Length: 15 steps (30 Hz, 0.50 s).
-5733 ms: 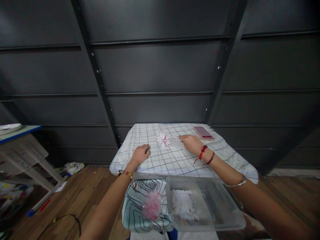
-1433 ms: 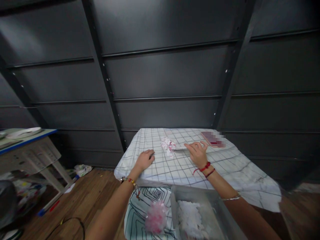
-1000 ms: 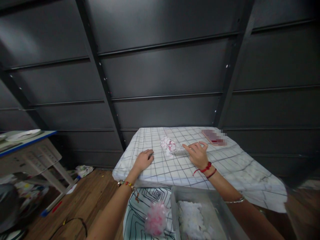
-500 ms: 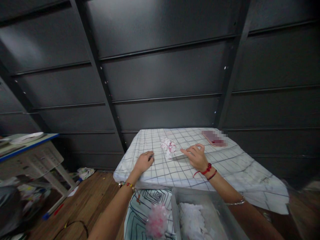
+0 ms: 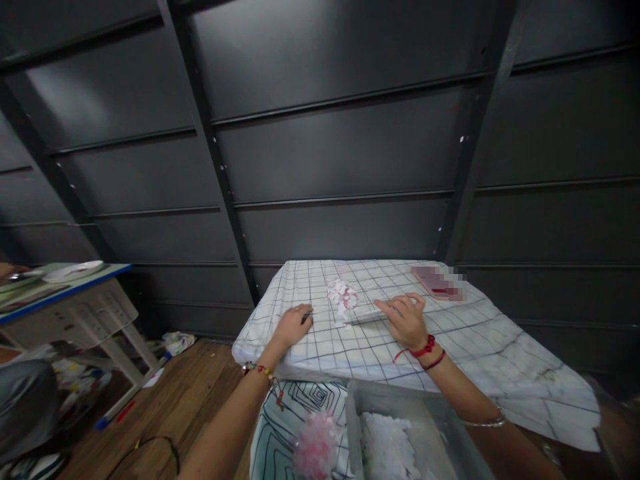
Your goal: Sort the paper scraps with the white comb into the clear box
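My right hand (image 5: 407, 321) is closed on a thin, pale, flat strip (image 5: 367, 314), whose kind I cannot make out. The strip's far end reaches the near edge of a small heap of white and pink paper-like bits (image 5: 343, 297) on the checked tablecloth (image 5: 350, 347). To the left of the heap, my left hand (image 5: 294, 325) rests on the cloth, its fingers slightly bent and apart from the thumb; I see nothing held in it.
Close to me stands a grey plastic bin (image 5: 353, 427) with white scraps inside. A pink, fluffy-looking bundle (image 5: 316, 445) lies left of it on patterned fabric. A pink phone-like object (image 5: 437, 283), partly blurred, lies at the back right. A blue-edged desk (image 5: 113, 270) stands at far left.
The whole view has shifted slightly, moving everything a little to the right in the picture. My right hand keeps hold of the strip beside the heap; my left hand stays on the cloth.
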Each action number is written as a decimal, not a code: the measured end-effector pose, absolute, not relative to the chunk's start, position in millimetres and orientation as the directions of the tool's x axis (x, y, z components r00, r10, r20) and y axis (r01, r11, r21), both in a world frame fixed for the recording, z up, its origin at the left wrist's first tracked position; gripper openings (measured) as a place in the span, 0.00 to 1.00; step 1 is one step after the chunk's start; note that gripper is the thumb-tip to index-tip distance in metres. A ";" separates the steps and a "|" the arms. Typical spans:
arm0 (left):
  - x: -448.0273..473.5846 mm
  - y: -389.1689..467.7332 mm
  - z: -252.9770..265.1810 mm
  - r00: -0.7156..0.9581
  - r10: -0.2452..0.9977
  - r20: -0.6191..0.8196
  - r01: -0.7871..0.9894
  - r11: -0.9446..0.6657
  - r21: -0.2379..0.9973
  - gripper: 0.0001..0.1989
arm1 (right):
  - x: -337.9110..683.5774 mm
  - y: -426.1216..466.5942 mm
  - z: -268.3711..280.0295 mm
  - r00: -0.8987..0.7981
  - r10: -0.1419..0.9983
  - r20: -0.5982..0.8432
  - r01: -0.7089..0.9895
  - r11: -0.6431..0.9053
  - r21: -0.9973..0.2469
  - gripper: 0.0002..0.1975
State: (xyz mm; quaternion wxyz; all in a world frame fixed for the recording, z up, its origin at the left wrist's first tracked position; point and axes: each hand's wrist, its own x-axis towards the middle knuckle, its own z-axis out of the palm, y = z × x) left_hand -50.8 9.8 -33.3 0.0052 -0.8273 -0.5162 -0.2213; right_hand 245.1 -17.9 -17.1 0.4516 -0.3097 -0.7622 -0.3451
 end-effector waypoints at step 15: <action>-49.8 9.2 -31.3 0.376 0.846 0.378 0.852 -0.476 0.218 0.16 | 251.9 -14.8 -17.0 -0.399 0.202 0.894 0.802 0.549 0.234 0.19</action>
